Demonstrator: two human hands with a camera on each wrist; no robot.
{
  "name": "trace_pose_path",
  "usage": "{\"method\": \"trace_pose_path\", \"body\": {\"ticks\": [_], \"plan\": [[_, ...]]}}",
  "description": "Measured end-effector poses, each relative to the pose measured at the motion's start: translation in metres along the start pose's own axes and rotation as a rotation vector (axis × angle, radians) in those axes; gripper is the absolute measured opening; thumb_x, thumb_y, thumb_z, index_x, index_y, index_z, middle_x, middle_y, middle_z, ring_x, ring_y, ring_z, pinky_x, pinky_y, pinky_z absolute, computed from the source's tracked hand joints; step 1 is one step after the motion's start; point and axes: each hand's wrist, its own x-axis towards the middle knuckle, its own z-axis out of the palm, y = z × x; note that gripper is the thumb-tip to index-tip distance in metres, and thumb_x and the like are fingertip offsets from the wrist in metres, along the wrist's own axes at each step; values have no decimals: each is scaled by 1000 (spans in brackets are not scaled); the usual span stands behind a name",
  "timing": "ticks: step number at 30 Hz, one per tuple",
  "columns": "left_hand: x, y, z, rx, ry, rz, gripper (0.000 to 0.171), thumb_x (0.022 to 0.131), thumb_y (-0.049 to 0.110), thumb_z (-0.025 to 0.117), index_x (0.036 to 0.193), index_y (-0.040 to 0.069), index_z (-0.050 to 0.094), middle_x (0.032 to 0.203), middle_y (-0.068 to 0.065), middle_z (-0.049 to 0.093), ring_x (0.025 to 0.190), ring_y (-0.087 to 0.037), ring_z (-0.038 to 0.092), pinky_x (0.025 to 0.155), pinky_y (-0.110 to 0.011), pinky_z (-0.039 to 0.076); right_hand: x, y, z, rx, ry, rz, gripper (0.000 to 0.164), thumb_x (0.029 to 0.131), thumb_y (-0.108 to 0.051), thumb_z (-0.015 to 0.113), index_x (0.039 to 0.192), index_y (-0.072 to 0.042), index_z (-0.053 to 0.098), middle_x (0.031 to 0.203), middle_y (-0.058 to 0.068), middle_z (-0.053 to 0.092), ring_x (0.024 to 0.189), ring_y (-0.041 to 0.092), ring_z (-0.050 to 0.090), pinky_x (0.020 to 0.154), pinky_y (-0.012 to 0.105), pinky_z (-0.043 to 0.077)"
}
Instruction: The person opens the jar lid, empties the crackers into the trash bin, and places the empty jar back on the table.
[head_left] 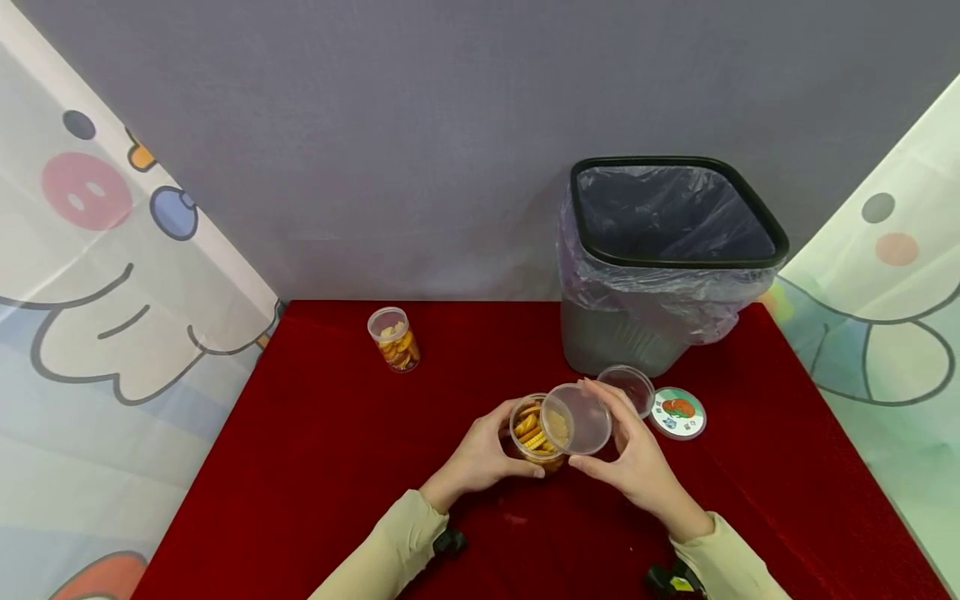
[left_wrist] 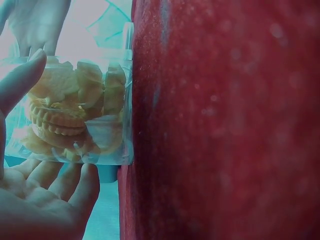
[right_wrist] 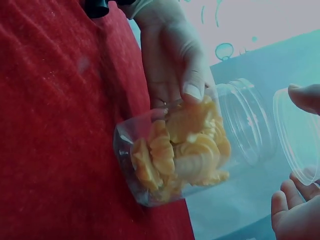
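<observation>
My left hand (head_left: 486,454) grips a clear plastic jar (right_wrist: 245,127) from its left side, thumb at the front and fingers round the back. Wavy golden biscuits (head_left: 528,431) fill much of the jar, whose mouth is uncovered. Between thumb and fingers, my right hand (head_left: 636,458) holds a round clear lid (head_left: 588,421) by its edge. The lid is tilted and overlaps the right part of the jar's mouth in the head view. In the right wrist view a gap shows between the lid and the threaded neck.
A second clear jar (head_left: 394,340) of biscuits stands at the back left of the red-covered table (head_left: 322,467). Behind my right hand stands a grey bin (head_left: 600,333) lined with a plastic bag. Before it lie another clear lid (head_left: 628,385) and a round printed disc (head_left: 678,414).
</observation>
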Motion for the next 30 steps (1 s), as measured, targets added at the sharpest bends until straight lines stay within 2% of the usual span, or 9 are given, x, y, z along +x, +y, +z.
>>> {"method": "trace_pose_path", "body": {"ticks": [9,15,17,21,25,30], "plan": [[0,-1,-1,29,-11,-17,93,70,25,94,148,26,44,136,12,55,120,-9,56,100,-31,46,-23,1,-15,-13,30,8,97,71,19,79,153,1,31,151,18,33,140,16,31,110,17,30],[0,0,-1,24,-20,-41,94,70,24,94,149,28,42,137,12,54,121,-9,56,100,-30,46,-43,4,-30,31,32,11,96,71,25,75,153,7,27,154,25,27,144,15,27,111,17,27],[0,0,-1,28,-21,-49,94,71,23,93,148,29,42,138,12,54,121,-9,56,101,-30,46,-50,7,-35,49,26,-15,96,70,27,74,152,9,26,154,27,27,144,15,27,111,17,28],[0,0,-1,28,-24,-60,94,71,22,93,149,30,42,138,12,53,122,-9,56,101,-30,45,-63,14,-46,96,41,-33,94,70,30,69,151,12,25,155,22,29,143,15,28,109,16,30],[0,1,-1,24,-24,-66,93,71,22,93,149,30,42,138,12,53,122,-9,55,101,-30,45,-74,24,-58,116,91,35,92,72,32,66,151,11,25,154,18,29,140,14,30,107,15,33],[0,1,-1,29,-26,-70,93,71,23,93,149,30,42,139,13,53,122,-9,55,101,-30,45,-82,38,-71,45,165,126,91,73,29,68,152,7,28,149,16,30,139,10,28,107,11,28]]}}
